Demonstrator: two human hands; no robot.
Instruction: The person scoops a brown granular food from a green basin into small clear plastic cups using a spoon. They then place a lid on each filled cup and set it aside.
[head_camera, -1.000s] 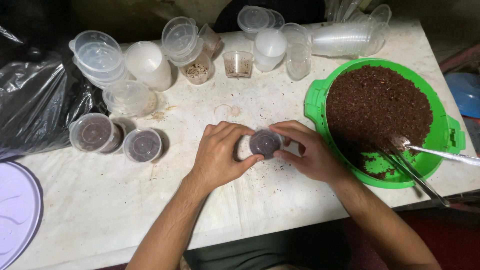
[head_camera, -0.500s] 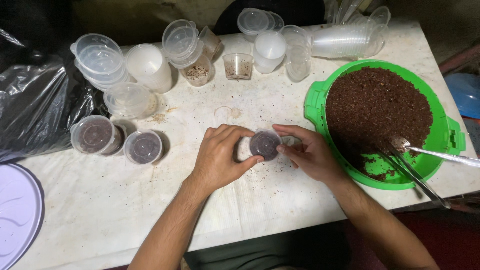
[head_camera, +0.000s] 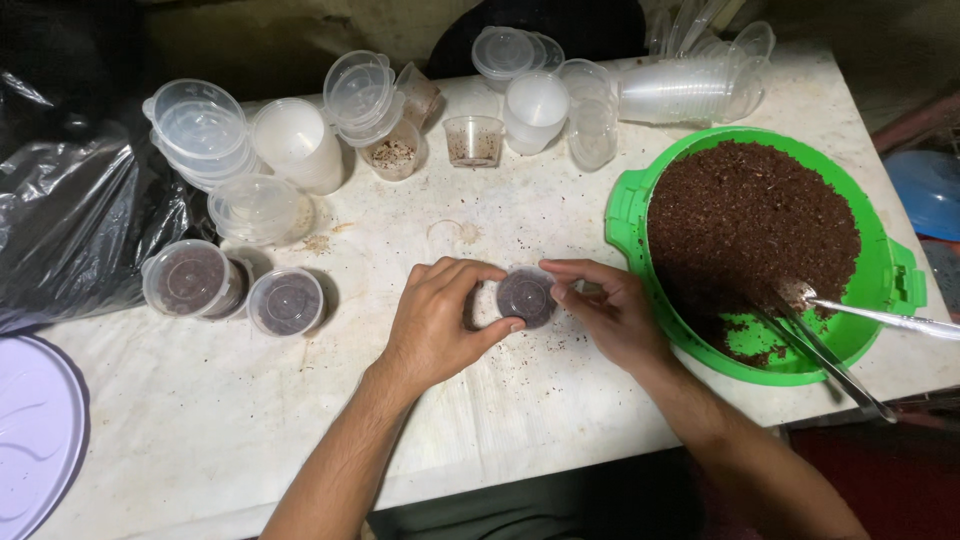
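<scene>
A small clear plastic cup (head_camera: 526, 296) filled with dark brown soil, with a lid on top, sits on the white table (head_camera: 200, 440) near its middle. My left hand (head_camera: 435, 325) grips it from the left, thumb and fingers curled round the rim. From the right, my right hand (head_camera: 610, 312) holds the same cup with its fingertips on the lid's edge. A green basin (head_camera: 628, 215) full of the same brown soil stands just right of my right hand, with two metal spoons (head_camera: 830, 340) resting in it.
Two lidded soil-filled cups (head_camera: 235, 290) stand at the left. Stacks of clear lids (head_camera: 200, 125) and empty cups (head_camera: 690, 90) line the table's far edge. A black plastic bag (head_camera: 70, 220) lies at the far left, a pale round lid (head_camera: 30, 430) at the lower left.
Both hands have stayed on the small cup; the fingers have shifted slightly round the lid. Nothing else has moved.
</scene>
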